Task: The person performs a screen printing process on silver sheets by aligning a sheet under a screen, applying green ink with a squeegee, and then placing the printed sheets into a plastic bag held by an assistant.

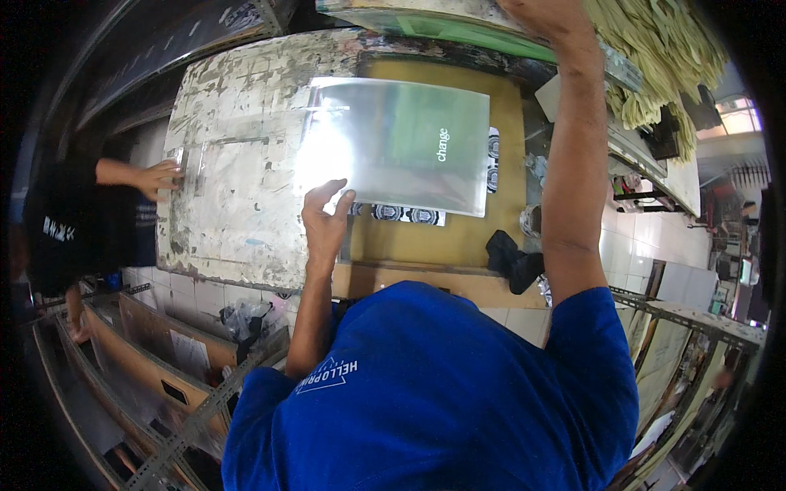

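Observation:
A clear, glossy plastic sheet (409,180) with a small white print lies over a yellowish board, its left part bright with glare. My left hand (324,225) pinches the sheet's near left edge between thumb and fingers. Black-and-white patterned paper (401,214) shows from under the sheet along its near and right edges. At the top of the view, my right arm stretches far forward. My right hand (550,18) is at the rim of a raised frame with a green screen (442,31); its fingers are mostly cut off by the picture's edge.
A paint-stained white board (237,164) covers the left tabletop, with a co-worker's hand (160,178) at its left edge. A black cloth (514,260) lies near right. Yellowish strips (655,65) hang far right. Racks of wooden-framed panels (147,360) stand low left and right.

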`<state>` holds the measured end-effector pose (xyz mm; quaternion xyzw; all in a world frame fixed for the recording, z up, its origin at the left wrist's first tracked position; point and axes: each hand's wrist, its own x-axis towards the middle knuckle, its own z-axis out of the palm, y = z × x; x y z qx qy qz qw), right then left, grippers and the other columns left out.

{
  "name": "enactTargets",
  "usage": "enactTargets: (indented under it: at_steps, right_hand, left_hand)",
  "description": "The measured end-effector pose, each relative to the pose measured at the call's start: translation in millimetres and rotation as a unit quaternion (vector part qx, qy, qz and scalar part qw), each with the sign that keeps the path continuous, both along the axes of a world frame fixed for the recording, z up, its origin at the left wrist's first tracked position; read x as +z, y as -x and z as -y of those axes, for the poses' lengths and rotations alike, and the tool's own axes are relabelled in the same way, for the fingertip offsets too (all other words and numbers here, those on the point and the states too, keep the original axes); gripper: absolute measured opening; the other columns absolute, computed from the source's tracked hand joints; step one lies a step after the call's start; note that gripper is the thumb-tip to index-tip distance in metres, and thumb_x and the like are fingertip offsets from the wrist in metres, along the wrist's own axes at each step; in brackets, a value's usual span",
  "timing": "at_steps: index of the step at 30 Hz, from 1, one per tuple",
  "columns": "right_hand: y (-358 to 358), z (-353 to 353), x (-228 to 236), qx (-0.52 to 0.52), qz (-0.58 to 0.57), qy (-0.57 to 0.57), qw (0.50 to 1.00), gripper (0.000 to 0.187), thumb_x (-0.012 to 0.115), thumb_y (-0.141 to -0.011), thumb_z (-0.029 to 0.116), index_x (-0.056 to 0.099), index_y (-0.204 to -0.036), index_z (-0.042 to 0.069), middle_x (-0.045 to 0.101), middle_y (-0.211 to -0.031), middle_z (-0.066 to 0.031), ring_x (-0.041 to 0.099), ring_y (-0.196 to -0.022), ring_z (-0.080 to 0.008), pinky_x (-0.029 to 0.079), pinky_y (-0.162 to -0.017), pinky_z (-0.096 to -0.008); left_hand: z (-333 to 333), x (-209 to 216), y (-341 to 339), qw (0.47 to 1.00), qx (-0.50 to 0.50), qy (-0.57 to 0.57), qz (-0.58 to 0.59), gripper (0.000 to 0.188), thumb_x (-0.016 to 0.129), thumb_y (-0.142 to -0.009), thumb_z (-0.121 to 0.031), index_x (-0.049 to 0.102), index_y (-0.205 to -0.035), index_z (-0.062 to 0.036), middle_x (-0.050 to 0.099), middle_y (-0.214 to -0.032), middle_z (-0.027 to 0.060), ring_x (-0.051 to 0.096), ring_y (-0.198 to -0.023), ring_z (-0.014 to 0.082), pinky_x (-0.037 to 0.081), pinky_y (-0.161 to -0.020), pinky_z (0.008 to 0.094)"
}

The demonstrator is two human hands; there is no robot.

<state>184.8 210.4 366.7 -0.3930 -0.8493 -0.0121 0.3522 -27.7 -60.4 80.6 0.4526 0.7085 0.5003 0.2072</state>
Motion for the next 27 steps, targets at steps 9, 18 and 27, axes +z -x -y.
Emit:
enactTargets:
  at_steps: [9, 18, 27]
  right_hand:
    - [2, -4, 3, 0.019, -0.013, 0.030, 0.999, 0.041, 0.080, -0.079, 0.035, 0.073, -0.089, -0.004, 0.072, -0.081, -0.0215, 0.071, -0.077, -0.0344, 0.054, -0.071, -0.0390]
    - [3, -3, 4, -0.002, -0.010, 0.020, 1.000, 0.042, 0.080, -0.079, 0.035, 0.073, -0.091, -0.005, 0.072, -0.084, -0.0236, 0.071, -0.078, -0.0344, 0.054, -0.072, -0.0405]
    - [-1, -2, 4, 0.011, -0.016, 0.018, 1.000, 0.038, 0.080, -0.078, 0.033, 0.073, -0.090, -0.003, 0.072, -0.083, -0.0226, 0.071, -0.079, -0.0345, 0.054, -0.072, -0.0401]
  left_hand:
    - [-10, 1, -5, 0.999, -0.011, 0.013, -0.040, 0.025, 0.080, -0.083, -0.012, 0.076, -0.107, -0.0049, 0.072, -0.111, 0.0127, 0.062, -0.112, 0.0256, 0.048, -0.100, 0.0367]
    - [-10, -62, 9, 0.895, 0.215, 0.191, -0.342, 0.028, 0.069, -0.087, -0.028, 0.077, -0.101, -0.0052, 0.057, -0.138, 0.0145, 0.048, -0.124, 0.0359, 0.036, -0.098, 0.0544]
    - [-13, -76, 13, 0.882, 0.247, 0.112, -0.386, 0.023, 0.072, -0.081, -0.023, 0.076, -0.095, -0.0055, 0.055, -0.143, 0.0097, 0.047, -0.122, 0.0336, 0.035, -0.093, 0.0512]
